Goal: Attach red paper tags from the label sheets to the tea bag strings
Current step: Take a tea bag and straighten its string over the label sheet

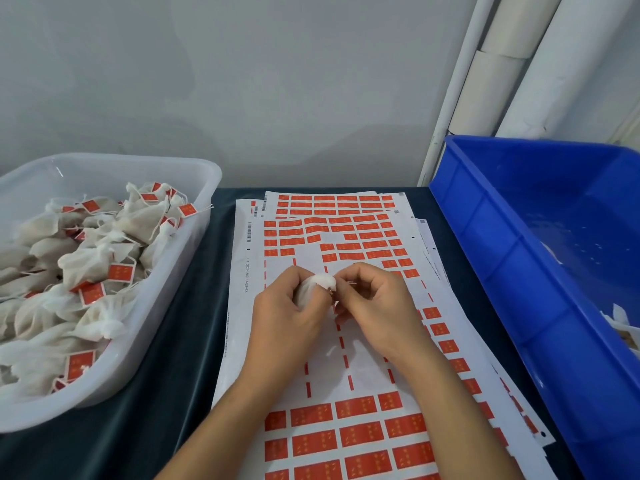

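Observation:
My left hand [285, 313] grips a small white tea bag [317, 287] over the middle of the top label sheet [363, 355]. My right hand [372, 306] is right beside it, fingers curled, pinching something small at the bag's top; a sliver of red shows between the fingers, so I cannot tell whether it is the string or a tag. Rows of red tags [360, 434] remain on the near part of the sheet, and more red tags [346, 233] at its far end. The middle of the sheet is peeled bare.
A translucent white tub [194, 237] on the left holds several tea bags with red tags [121, 273]. A blue bin [485, 237] stands on the right with a few white bags [620, 320] in it. More label sheets [332, 200] lie underneath on the dark tablecloth [180, 341]. White tubes [485, 91] lean against the wall.

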Demonstrator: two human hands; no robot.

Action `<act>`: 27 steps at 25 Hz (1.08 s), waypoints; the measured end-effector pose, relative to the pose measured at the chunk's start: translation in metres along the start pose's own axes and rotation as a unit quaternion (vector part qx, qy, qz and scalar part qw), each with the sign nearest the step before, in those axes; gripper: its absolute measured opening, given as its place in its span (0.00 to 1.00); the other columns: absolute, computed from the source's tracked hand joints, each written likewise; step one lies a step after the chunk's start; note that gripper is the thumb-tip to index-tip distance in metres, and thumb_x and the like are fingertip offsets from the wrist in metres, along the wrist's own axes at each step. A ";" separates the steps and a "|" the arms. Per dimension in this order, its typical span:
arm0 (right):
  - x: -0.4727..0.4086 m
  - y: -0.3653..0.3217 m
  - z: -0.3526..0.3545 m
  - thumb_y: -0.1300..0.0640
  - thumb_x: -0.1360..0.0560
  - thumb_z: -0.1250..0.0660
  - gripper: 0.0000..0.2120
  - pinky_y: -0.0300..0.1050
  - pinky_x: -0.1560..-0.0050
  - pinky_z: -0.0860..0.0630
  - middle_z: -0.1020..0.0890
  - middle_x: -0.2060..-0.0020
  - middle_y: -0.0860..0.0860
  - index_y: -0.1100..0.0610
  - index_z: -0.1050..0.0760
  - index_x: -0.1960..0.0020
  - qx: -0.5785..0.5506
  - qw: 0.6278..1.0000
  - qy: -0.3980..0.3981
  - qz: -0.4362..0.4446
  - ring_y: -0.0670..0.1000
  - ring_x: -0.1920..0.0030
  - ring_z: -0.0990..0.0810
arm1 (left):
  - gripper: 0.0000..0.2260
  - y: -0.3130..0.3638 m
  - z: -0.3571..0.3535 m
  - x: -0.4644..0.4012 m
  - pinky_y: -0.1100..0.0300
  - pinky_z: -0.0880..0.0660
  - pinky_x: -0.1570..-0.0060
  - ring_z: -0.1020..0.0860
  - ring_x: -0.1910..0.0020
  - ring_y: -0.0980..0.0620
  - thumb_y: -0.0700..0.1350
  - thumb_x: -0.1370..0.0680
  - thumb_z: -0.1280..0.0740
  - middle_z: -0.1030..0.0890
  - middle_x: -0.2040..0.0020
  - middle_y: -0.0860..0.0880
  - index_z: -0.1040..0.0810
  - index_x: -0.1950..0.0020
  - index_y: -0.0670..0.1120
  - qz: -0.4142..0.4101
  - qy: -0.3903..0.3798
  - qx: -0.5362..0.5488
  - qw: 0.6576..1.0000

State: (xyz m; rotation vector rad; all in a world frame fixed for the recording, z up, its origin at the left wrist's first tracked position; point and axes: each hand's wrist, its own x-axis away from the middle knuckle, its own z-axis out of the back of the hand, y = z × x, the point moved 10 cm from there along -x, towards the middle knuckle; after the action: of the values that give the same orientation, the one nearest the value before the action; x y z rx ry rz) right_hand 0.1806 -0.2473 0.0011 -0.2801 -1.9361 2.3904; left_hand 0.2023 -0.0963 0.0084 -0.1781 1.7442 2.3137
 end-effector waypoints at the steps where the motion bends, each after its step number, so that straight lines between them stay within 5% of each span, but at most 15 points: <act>1: 0.000 0.000 -0.001 0.54 0.18 0.31 0.06 0.38 0.56 0.18 0.14 0.59 0.44 0.47 0.17 0.52 0.011 1.000 -0.004 0.004 0.47 0.57 0.15 | 0.06 -0.003 0.001 0.000 0.71 0.23 0.59 0.18 0.55 0.57 0.51 0.19 0.32 0.17 0.59 0.58 0.20 0.55 0.54 0.008 0.006 -0.002 1.000; 7: 0.000 -0.002 -0.008 0.51 0.17 0.33 0.05 0.44 0.48 0.19 0.17 0.54 0.37 0.43 0.19 0.48 0.095 0.995 -0.022 0.025 0.40 0.49 0.19 | 0.05 -0.016 0.004 -0.006 0.62 0.17 0.55 0.15 0.54 0.55 0.49 0.19 0.30 0.14 0.57 0.55 0.16 0.53 0.53 0.054 0.003 0.067 0.996; 10: 0.000 -0.003 -0.009 0.49 0.18 0.33 0.04 0.35 0.51 0.23 0.18 0.53 0.34 0.42 0.19 0.47 0.121 0.992 -0.024 0.036 0.37 0.48 0.20 | 0.05 -0.019 0.002 -0.006 0.63 0.17 0.56 0.14 0.54 0.54 0.48 0.19 0.30 0.13 0.57 0.54 0.15 0.53 0.52 0.075 -0.010 0.087 0.993; 17: 0.005 -0.026 0.003 0.47 0.21 0.31 0.08 0.36 0.46 0.21 0.19 0.44 0.35 0.39 0.20 0.42 0.081 0.989 0.022 0.125 0.44 0.40 0.21 | 0.06 -0.018 -0.003 -0.005 0.66 0.19 0.62 0.16 0.58 0.54 0.49 0.19 0.31 0.15 0.60 0.54 0.16 0.55 0.53 0.079 -0.027 0.054 0.995; 27: 0.006 -0.032 0.013 0.54 0.20 0.28 0.03 0.30 0.51 0.23 0.18 0.52 0.38 0.46 0.18 0.49 0.112 0.981 0.070 0.143 0.42 0.47 0.19 | 0.11 -0.005 -0.017 -0.002 0.67 0.22 0.58 0.17 0.59 0.56 0.50 0.18 0.32 0.14 0.59 0.51 0.15 0.58 0.52 0.062 -0.126 0.101 0.985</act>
State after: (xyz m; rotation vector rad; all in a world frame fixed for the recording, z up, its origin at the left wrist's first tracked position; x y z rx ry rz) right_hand 0.1705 -0.2521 0.0337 -0.7360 -1.6435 2.6478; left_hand 0.2048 -0.1113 -0.0004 0.2562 1.8858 2.1107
